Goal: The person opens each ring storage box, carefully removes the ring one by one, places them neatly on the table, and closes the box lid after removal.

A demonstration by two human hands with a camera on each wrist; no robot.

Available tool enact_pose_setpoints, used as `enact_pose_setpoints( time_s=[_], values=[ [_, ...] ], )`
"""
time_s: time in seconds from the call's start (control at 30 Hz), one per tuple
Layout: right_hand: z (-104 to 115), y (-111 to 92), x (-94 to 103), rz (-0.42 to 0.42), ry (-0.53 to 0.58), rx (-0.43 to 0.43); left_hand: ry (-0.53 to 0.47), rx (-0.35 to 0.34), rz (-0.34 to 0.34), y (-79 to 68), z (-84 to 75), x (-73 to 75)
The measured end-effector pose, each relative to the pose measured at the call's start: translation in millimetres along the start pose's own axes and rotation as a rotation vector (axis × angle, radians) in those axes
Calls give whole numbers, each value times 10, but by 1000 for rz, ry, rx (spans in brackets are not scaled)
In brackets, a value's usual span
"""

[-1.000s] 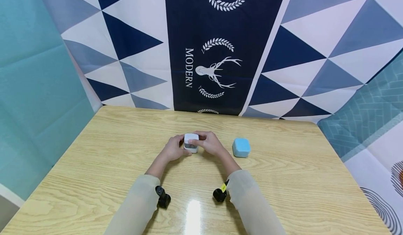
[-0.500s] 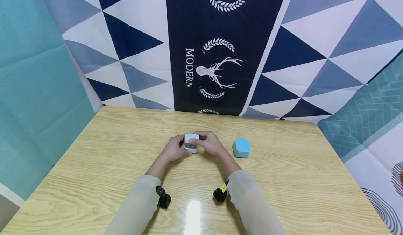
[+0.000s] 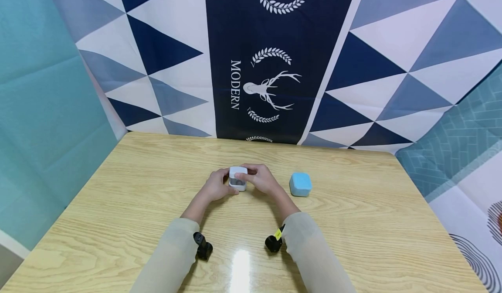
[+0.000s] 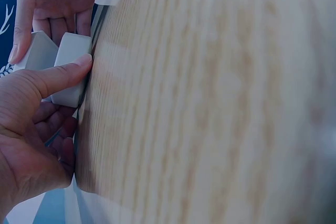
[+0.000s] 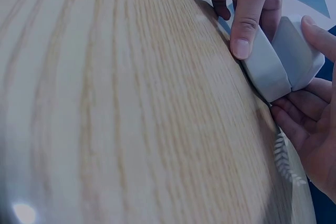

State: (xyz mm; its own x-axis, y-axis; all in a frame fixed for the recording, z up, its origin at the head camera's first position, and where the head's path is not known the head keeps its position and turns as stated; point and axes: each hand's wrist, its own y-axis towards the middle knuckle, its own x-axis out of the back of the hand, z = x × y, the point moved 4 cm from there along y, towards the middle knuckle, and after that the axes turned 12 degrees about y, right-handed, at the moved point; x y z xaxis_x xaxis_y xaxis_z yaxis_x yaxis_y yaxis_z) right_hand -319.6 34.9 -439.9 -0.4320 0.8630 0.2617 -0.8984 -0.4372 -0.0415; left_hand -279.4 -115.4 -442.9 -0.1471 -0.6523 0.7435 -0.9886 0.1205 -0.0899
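White hinged box (image 3: pixel 238 178) at centre of the head view, on the light wood-grain counter (image 3: pixel 117 206), lid tipped partly open over the base. Both hands meet on it. Left hand (image 3: pixel 216 185) comes in from the lower left, thumb laid across the near side of the base; the left wrist view shows that thumb pressed flat against the lower half of the box (image 4: pixel 68 69), fingers curled underneath. Right hand (image 3: pixel 260 178) comes in from the lower right, fingers bent over the top and far edge of the lid; in the right wrist view the box (image 5: pixel 281 59) sits upper right of frame, split into two halves along a seam, the left hand's thumb (image 5: pixel 247 19) on the base half, the right hand's fingertip on the lid half.

Pale blue box (image 3: pixel 300 184), rounded corners, closed, rests on the counter right of the right hand, near it but apart.

Beige sleeves on both forearms. Backdrop: blue and white triangle cloth with a deer emblem (image 3: pixel 266 90) and the word MODERN.
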Motion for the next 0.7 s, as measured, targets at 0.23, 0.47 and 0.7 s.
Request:
enact_pose_setpoints(
  time_s=[0.23, 0.47, 0.7],
  values=[
    [-1, 0, 5, 1, -24, 30, 4, -3, -4, -1, -1, -1],
    [77, -43, -3, -5, -7, 11, -4, 0, -7, -6, -6, -2],
    [2, 2, 0, -26, -5, -14, -4, -9, -12, -11, -11, -8]
  ],
)
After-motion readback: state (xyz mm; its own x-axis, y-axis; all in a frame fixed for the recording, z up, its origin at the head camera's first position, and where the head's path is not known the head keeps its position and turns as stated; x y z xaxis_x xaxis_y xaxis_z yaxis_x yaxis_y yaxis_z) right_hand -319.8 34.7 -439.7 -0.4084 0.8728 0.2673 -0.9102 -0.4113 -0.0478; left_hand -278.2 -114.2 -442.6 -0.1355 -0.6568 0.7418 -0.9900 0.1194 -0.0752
